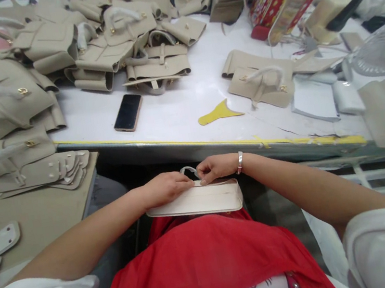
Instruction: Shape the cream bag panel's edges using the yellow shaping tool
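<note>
Right now, the pale bag (201, 201) lies just over your lap, close to your red apron (210, 258). Its long side goes from left to right, across your body. It is on your side of the table edge (163, 143), not up on the white top.

Your left hand (166, 187) lies over the left part of the bag, with its fingers bent along the far edge. I cannot see its thumb, so I cannot tell if it grips the bag or just rests on it. Your right hand (216, 167) is curled up tight, and its thumb and finger look to pinch the bag at the far edge, near the middle. I cannot tell what small part is in that pinch.

Your fingertips come close to each other there. A small clear-wrapped handle (189, 169) loops up between your hands, on the side away from you. Your left hand is nearer the left end of the bag. The right end pokes out bare past your right fingertips, and the near long edge faces you with no hand on it.
</note>
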Tool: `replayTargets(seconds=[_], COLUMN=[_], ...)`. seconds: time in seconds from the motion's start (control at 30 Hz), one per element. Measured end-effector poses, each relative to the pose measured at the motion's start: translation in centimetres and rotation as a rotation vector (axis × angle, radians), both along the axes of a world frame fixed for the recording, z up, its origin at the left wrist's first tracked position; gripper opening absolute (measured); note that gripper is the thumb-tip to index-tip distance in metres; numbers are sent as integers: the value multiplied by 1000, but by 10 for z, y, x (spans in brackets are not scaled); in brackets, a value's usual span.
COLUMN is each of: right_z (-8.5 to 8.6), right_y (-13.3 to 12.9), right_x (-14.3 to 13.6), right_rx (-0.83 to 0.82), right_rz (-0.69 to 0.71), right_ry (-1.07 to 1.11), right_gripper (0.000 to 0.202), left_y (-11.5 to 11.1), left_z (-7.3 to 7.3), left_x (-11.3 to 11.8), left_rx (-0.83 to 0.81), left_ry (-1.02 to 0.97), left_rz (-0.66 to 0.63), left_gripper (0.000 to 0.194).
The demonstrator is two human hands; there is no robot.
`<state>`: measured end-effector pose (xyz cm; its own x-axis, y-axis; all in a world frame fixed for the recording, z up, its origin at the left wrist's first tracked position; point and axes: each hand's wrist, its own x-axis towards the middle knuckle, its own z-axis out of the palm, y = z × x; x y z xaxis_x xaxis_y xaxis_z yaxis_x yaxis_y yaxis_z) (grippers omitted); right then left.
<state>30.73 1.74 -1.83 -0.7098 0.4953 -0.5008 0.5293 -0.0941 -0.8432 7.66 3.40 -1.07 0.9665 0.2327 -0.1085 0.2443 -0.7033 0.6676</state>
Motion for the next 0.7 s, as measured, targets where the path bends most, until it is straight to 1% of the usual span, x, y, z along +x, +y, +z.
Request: replayTargets(seconds=[0.1,0.33,0.4,0.53,0.63,0.7], right_z=[0,-5,-6,-8,-8,-6], right_y=[8,26,32,42,45,41], right_x=[-14,-48,-60,-91,-108,-108], right_rx=[-7,16,23,58,133,208], right_rz=[22,100,111,124,119,109], right_ry=[-6,-6,-6,-10,-25,-43], right_gripper=[33,31,29,26,24,23], left_y=[7,16,17,16,13,10], left_z=[1,0,2,7,8,7], left_x=[-14,-46,-58,-79,-87,-88], left_rx=[-8,117,109,81,142,218], left_ry=[-17,-6,32,100,121,143], left_rz=[0,-50,-28,59,90,97], left_gripper=[30,33,33,32,35,36])
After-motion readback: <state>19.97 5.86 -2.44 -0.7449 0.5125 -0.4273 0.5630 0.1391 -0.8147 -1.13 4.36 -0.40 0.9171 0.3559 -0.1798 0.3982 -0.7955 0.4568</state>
